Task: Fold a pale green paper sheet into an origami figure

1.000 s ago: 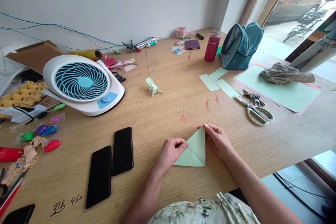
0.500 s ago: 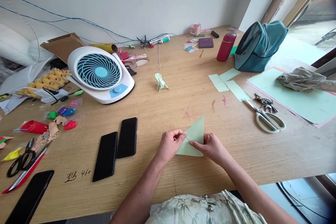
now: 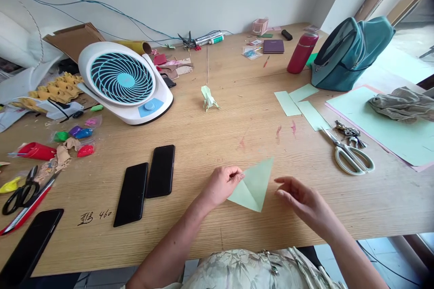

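Wooden table (image 3: 217, 153) bore a white fan (image 3: 125, 82), teal bag (image 3: 349, 52) zipped shut, contents hidden, left hand (image 3: 222, 185) pinched the folded green paper (image 3: 254, 185) near the front edge, right hand (image 3: 301, 201) hovered beside it, released.

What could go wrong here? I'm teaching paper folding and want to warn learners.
Only the left hand pins the green triangle, by one corner; the right hand hovers open beside it, so the fold may spring open or slide. The fan faces the desk and, if running, might lift the paper. The scissors lie near the right arm and could get bumped.
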Motion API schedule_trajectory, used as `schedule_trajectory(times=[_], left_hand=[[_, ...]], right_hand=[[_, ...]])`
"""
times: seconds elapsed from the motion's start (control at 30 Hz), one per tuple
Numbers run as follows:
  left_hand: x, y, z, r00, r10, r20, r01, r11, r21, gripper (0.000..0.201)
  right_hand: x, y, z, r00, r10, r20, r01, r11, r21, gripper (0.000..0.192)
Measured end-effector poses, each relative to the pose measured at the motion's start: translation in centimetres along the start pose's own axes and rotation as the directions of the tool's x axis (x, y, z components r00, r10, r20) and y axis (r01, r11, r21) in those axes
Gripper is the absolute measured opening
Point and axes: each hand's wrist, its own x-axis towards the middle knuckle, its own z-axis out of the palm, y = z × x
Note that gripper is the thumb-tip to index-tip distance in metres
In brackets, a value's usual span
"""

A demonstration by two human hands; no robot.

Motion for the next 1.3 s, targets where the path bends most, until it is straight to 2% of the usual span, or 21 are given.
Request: schedule_trajectory(times=[0.1, 0.2, 0.33, 0.43, 0.57, 0.63, 0.7, 0.77, 0.83, 0.9, 0.97, 1.03, 1.1, 1.3], left_hand=[[0.0, 0.6, 1.3, 0.993, 0.108, 0.037, -0.114, 0.966, 0.232, 0.023], [0.1, 0.7, 2.8, 0.988, 0.151, 0.041, -0.153, 0.871, 0.467, 0.016], [-0.2, 0.3, 3.7, 0.98, 0.197, -0.032, -0.145, 0.81, 0.568, 0.014], [-1.1, -0.1, 3.8, 0.954, 0.288, -0.08, -0.185, 0.78, 0.598, 0.014], [-3.2, -0.4, 4.3, 0.887, 0.46, 0.041, -0.376, 0.668, 0.642, 0.026], [-4.0, -0.5, 4.8, 0.868, 0.488, 0.094, -0.423, 0.625, 0.656, 0.032], [-4.5, -0.6, 5.0, 0.871, 0.475, 0.121, -0.424, 0.607, 0.672, 0.036], [-4.6, -0.6, 5.1, 0.881, 0.452, 0.14, -0.416, 0.599, 0.684, 0.037], [-4.6, -0.5, 5.1, 0.886, 0.437, 0.154, -0.411, 0.59, 0.694, 0.037], [-4.5, -0.5, 5.1, 0.893, 0.42, 0.163, -0.404, 0.587, 0.702, 0.037], [-4.5, -0.5, 5.0, 0.9, 0.4, 0.174, -0.397, 0.583, 0.709, 0.038], [-4.6, -0.6, 5.0, 0.902, 0.384, 0.195, -0.399, 0.575, 0.715, 0.042], [-4.7, -0.7, 5.0, 0.903, 0.371, 0.216, -0.404, 0.564, 0.72, 0.048], [-5.1, -0.5, 5.1, 0.918, 0.314, 0.242, -0.388, 0.585, 0.712, 0.074]], right_hand=[[1.0, 0.2, 0.3, 0.993, -0.006, -0.119, 0.031, 0.978, 0.204, 0.05], [1.9, 0.4, 1.0, 0.982, 0.016, -0.187, 0.023, 0.979, 0.204, 0.044], [2.3, 1.2, 1.3, 0.962, 0.003, -0.274, 0.013, 0.998, 0.057, 0.038], [2.1, 1.5, 1.3, 0.942, -0.026, -0.336, 0.006, 0.998, -0.061, 0.037], [2.0, 1.5, 1.4, 0.905, -0.116, -0.409, 0.024, 0.974, -0.224, 0.037], [1.9, 1.5, 1.4, 0.889, -0.185, -0.419, 0.036, 0.94, -0.338, 0.035], [1.7, 1.5, 1.3, 0.852, -0.31, -0.421, 0.066, 0.862, -0.502, 0.031], [1.5, 1.4, 1.3, 0.788, -0.476, -0.39, 0.114, 0.736, -0.667, 0.026], [1.1, 1.3, 1.5, 0.745, -0.603, -0.284, 0.196, 0.606, -0.771, 0.023], [0.7, 1.2, 1.8, 0.745, -0.657, -0.113, 0.327, 0.507, -0.797, 0.025], [0.5, 1.5, 2.3, 0.754, -0.655, 0.05, 0.433, 0.439, -0.787, 0.03], [0.3, 2.1, 2.6, 0.769, -0.621, 0.15, 0.473, 0.395, -0.787, 0.039], [0.2, 2.8, 2.8, 0.789, -0.58, 0.202, 0.475, 0.369, -0.799, 0.052], [0.0, 3.8, 2.7, 0.815, -0.531, 0.23, 0.466, 0.366, -0.805, 0.066]])
